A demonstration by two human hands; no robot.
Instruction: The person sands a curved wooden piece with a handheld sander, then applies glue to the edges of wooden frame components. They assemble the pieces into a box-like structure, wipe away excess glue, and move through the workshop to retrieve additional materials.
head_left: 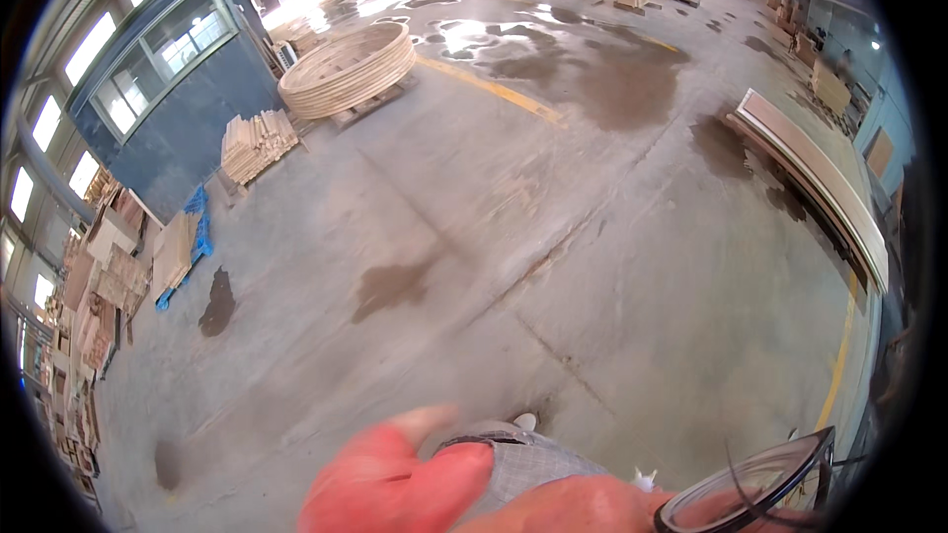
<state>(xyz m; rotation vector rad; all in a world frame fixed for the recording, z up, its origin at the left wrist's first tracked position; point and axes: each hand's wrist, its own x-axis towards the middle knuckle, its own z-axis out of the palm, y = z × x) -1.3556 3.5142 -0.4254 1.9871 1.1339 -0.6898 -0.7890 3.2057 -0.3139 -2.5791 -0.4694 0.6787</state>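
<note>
My left hand (430,421) swings at the lower edge, in front of my grey trousers (548,474). A red sleeve (360,479) covers that arm. Motion smears the hand, so its fingers do not show clearly, and I see nothing certain in it. My right hand is not in view. A dark-rimmed clear lens of a pair of glasses (825,444) sits close at the lower right. A pale shoe tip (525,421) shows past the trousers on the concrete floor (415,375).
Coiled or stacked round wooden rings (346,74) rest on a pallet ahead left, near a blue cabin (188,89). Cut timber (257,145) and boards (176,252) line the left side. A long panel stack (815,183) lies right. Wet patches (632,84) darken the floor.
</note>
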